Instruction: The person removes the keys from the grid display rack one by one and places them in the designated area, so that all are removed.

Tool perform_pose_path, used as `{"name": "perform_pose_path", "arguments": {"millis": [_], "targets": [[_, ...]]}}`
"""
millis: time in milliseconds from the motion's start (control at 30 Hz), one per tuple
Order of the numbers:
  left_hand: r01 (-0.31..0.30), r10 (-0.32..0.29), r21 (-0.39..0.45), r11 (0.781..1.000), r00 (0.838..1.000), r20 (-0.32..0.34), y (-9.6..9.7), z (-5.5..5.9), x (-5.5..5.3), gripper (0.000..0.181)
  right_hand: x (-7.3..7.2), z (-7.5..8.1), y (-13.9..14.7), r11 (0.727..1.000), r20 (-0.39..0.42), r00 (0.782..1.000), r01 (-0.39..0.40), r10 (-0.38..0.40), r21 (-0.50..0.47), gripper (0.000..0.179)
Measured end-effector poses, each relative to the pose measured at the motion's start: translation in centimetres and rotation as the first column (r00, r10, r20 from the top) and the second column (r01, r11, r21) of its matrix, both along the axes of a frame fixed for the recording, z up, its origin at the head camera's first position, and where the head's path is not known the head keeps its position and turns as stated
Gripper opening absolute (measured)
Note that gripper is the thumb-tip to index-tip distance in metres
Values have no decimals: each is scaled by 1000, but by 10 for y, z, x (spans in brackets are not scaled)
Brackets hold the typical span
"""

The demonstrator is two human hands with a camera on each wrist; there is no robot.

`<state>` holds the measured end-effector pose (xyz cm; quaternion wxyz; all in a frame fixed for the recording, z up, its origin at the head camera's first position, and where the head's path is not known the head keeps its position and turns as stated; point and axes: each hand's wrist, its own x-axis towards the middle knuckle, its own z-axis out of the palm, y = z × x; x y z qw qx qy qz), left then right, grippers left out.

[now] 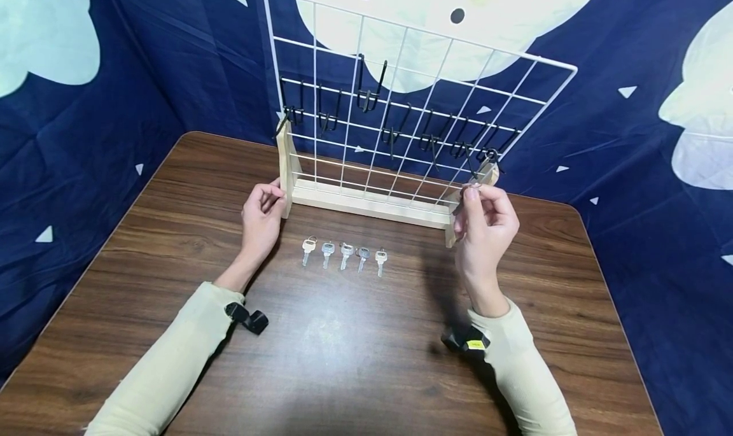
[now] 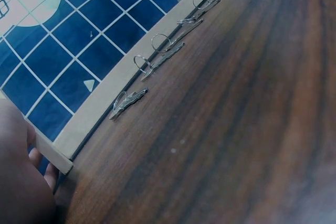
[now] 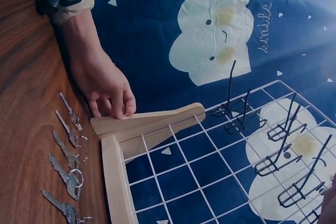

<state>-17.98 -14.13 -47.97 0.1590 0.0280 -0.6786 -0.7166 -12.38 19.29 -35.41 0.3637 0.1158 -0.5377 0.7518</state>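
Observation:
A white wire grid rack (image 1: 366, 41) stands on a pale wooden base (image 1: 366, 203), with several black hooks (image 1: 432, 146) hung on it. At the base's left end, my left hand (image 1: 262, 216) grips the upright wooden side piece (image 3: 152, 121) near its foot. By the right end, my right hand (image 1: 487, 232) is raised, thumb and forefinger pinching a small metal ring (image 1: 474, 185) just below the rightmost hooks. The fingers hide most of what hangs from the ring. Several silver keys (image 1: 346, 256) with rings lie in a row before the base.
The brown wooden table (image 1: 332, 372) extends around the rack toward its rounded back corners. Close behind hangs a dark blue cloth (image 1: 189, 60) printed with white clouds and triangles. Each wrist carries a black strapped camera (image 1: 247, 318).

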Motion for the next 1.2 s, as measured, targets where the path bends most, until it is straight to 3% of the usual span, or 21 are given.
{"name": "perform_pose_path", "arguments": {"millis": [200, 400, 767, 1000, 1200], "targets": [[-5, 5, 6, 1000, 1000, -3, 1, 0, 1, 9, 7, -3, -1, 999, 27, 998, -49, 49, -5, 11], [4, -4, 15, 1000, 1000, -15, 1, 1, 0, 7, 13, -12, 0, 990, 106, 985, -132, 136, -47, 19], [4, -4, 15, 1000, 1000, -11, 1, -1, 0, 10, 25, -24, 0, 971, 233, 943, -229, 238, -66, 24], [4, -4, 14, 1000, 1000, -5, 0, 0, 0, 12, 30, -43, 0, 944, 281, 901, -319, 329, -81, 21], [-3, 3, 12, 1000, 1000, -12, 0, -1, 0, 8, 33, -58, 0, 937, 346, 874, -346, 342, -52, 27]]}}
